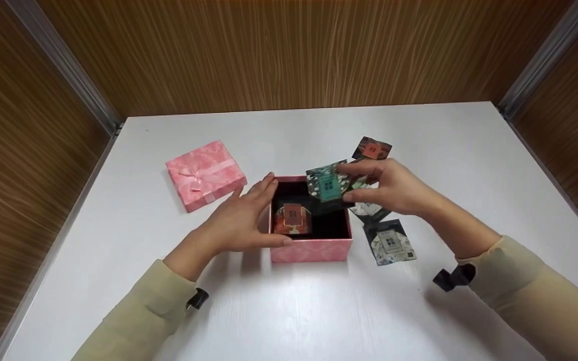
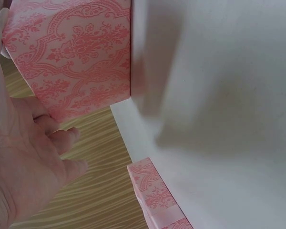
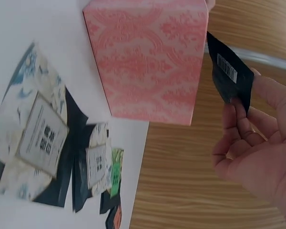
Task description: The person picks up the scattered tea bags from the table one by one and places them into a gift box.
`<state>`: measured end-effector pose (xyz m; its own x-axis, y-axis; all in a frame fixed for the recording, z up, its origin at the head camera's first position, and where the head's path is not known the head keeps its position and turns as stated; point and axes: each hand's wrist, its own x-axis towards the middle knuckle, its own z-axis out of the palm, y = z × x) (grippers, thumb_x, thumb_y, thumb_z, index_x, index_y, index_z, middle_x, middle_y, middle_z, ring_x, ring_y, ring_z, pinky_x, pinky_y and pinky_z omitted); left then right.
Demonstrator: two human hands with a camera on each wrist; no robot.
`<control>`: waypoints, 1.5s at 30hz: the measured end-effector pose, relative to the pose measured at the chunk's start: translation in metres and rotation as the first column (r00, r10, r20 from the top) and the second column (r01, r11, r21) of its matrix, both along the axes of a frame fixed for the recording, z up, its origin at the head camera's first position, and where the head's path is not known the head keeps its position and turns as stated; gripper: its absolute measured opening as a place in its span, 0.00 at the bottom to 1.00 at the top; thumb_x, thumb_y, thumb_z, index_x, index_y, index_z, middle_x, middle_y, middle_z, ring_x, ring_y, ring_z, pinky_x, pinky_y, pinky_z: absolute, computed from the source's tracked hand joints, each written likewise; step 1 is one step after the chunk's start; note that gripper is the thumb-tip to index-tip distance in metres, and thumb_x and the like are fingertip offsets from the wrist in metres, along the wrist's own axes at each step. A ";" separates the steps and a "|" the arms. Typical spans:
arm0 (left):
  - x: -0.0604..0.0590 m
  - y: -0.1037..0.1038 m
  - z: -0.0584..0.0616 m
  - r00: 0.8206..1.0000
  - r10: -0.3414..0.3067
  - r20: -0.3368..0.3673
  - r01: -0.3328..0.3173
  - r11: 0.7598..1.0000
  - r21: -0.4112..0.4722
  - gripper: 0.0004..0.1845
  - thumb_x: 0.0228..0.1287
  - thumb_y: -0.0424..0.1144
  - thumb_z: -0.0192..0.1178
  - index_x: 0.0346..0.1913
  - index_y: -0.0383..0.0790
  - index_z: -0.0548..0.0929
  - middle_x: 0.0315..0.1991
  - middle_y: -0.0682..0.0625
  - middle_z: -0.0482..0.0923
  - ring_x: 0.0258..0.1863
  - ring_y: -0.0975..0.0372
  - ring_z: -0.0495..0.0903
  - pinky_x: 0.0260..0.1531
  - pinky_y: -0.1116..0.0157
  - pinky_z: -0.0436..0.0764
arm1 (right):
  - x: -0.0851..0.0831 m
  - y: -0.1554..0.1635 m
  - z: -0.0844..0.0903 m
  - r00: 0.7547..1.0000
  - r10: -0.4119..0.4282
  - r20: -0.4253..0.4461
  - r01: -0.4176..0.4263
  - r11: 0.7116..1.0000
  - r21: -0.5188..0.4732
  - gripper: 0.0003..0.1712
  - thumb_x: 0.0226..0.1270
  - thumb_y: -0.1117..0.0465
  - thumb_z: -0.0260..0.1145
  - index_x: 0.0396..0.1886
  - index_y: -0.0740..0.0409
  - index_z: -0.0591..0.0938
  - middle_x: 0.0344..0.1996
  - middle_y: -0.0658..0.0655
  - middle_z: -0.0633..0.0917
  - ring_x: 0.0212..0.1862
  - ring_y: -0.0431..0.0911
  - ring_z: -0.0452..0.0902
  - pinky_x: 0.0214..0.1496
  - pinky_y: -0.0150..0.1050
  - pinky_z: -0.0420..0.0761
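Though half-hidden, teal packet w/ right hand.

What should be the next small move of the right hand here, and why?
Probably lower the teal packet into the free right side of the pink box. The right hand pinches it above the opening, an orange packet lies inside left, and the left hand steadies the box.

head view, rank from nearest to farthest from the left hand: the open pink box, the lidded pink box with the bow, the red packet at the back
1. open pink box: touching the left hand, on its right.
2. lidded pink box: behind the hand, apart from it.
3. red packet: far right, beyond the box.
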<state>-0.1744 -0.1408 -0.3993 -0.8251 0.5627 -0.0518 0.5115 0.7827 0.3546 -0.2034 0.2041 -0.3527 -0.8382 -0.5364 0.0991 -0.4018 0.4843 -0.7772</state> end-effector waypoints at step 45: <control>0.001 -0.001 0.000 1.000 -0.006 -0.008 0.006 1.000 -0.003 0.71 0.54 0.88 0.53 0.87 0.42 0.45 0.88 0.51 0.38 0.85 0.60 0.44 0.83 0.46 0.45 | 0.002 -0.075 -0.034 0.946 0.202 -0.254 -0.109 0.935 0.338 0.37 0.65 0.53 0.80 0.70 0.65 0.81 0.55 0.63 0.88 0.59 0.57 0.83 0.67 0.62 0.71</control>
<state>-0.1738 -0.1414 -0.3993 -0.8221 0.5674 -0.0473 0.5188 0.7807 0.3484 -0.2012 0.1291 -0.3867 -0.7038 -0.6999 0.1217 -0.6708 0.5984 -0.4382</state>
